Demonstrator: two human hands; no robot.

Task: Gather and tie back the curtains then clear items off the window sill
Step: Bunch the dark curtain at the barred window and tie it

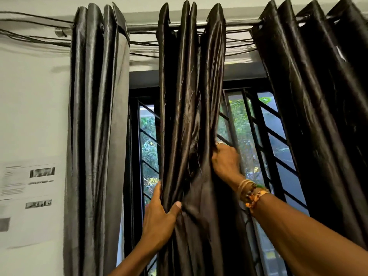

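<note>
Three shiny dark curtain panels hang from a metal rod [143, 26] across a barred window. The middle curtain [189, 96] is bunched into folds. My left hand [159, 218] grips its left edge low down, thumb on the front and fingers behind the cloth. My right hand [225, 160] grips its right edge higher up, fingers curled into the fabric; bracelets circle that wrist. The left curtain [95, 116] and the right curtain [318, 96] hang gathered at the sides. The window sill is out of view.
Black window bars [264, 136] stand behind the curtains with greenery outside. Cables [35, 38] run along the white wall under the rod. Printed paper sheets [27, 186] are stuck on the wall at the left.
</note>
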